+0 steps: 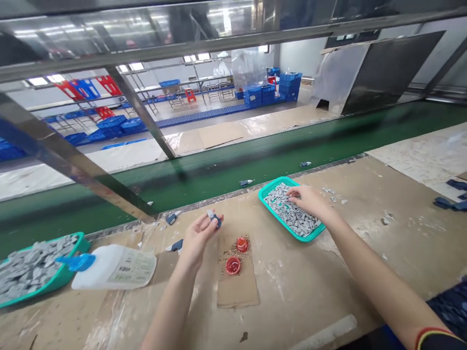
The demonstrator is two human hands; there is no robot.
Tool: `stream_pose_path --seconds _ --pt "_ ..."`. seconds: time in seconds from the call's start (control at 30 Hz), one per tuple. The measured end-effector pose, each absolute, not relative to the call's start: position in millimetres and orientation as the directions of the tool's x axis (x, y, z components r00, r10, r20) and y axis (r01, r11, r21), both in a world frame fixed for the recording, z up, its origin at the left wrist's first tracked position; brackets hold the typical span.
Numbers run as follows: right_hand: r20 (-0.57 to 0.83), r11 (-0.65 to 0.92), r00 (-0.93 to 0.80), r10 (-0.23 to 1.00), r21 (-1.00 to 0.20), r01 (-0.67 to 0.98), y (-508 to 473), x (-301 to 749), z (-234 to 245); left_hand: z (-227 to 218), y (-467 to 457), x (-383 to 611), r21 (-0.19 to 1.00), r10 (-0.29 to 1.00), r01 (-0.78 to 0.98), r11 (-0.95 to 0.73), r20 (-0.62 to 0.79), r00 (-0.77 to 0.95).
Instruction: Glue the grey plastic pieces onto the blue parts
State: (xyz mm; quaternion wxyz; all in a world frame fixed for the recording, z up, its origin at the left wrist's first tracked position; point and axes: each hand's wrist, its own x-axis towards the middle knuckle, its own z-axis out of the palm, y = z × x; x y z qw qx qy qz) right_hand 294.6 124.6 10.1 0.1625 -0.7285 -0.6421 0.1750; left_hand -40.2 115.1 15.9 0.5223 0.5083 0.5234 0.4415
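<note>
Precariously pinched in the curled fingers of the left hand (199, 240): a small gray-and-blue piece (215, 219), held up over the stained workbench (292, 301), with a real chance of slipping from so light a grip and bouncing toward the green conveyor belt (204, 170) just beyond the bench edge. Well apart from it, the right hand (308, 201), fingers spread and tips down among the heap of gray pieces (288, 214) in the teal tray (278, 217); any piece caught between them or not, impossible to tell. Pieces heaped close to the tray rim, liable to spill with a careless sweep of the fingers or a knock from the forearm. Nearer the left hand, two red caps (242, 244) on a cardboard sheet (237, 287), easy to upset with a stray wrist. Further left, a white plastic bottle (113, 267) on its side, blue nozzle (78, 262) aimed over a second tray (63, 277) of gray pieces, any leak liable to foul the pile. Loose blue pieces (171, 218) along the bench edge, one nudge from dropping onto that belt.
</note>
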Motion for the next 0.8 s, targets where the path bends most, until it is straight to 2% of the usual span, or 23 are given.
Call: stream_pose_path --seconds 0.1,0.2,0.33,0.47,0.57,0.67,0.8 --pt "-0.102 -0.104 0.068 0.993 -0.419 0.902 148.5 279.0 3.8 7.7 179.6 -44.8 0.939 1.0 0.345 -0.007 0.002 0.014" --pt "-0.128 -0.134 0.09 0.988 -0.388 0.912 160.7 262.3 -2.8 -1.6 234.0 -43.7 0.822 0.998 0.568 -0.042 0.066 -0.021" --pt "-0.149 -0.174 0.13 0.98 -0.333 0.927 159.2 248.5 -2.3 -9.4 273.6 -30.9 0.648 0.989 0.752 -0.123 0.145 0.037" --pt "-0.173 -0.184 0.14 0.975 -0.275 0.944 151.1 240.4 2.3 -13.4 285.9 -3.4 0.546 0.964 0.797 -0.257 0.207 0.169" --pt "-0.171 -0.188 0.153 0.973 -0.216 0.958 144.7 232.3 0.3 -16.1 288.3 18.3 0.525 0.946 0.786 -0.325 0.187 0.266" --pt "-0.155 -0.203 0.178 0.972 -0.16 0.966 138.4 223.2 -5.1 -16.1 283.8 32.1 0.552 0.94 0.762 -0.338 0.158 0.303" --pt "-0.159 -0.232 0.211 0.965 -0.129 0.964 134.2 220.6 -6.9 -4.5 250.2 34.4 0.642 0.934 0.681 -0.352 0.196 0.298"
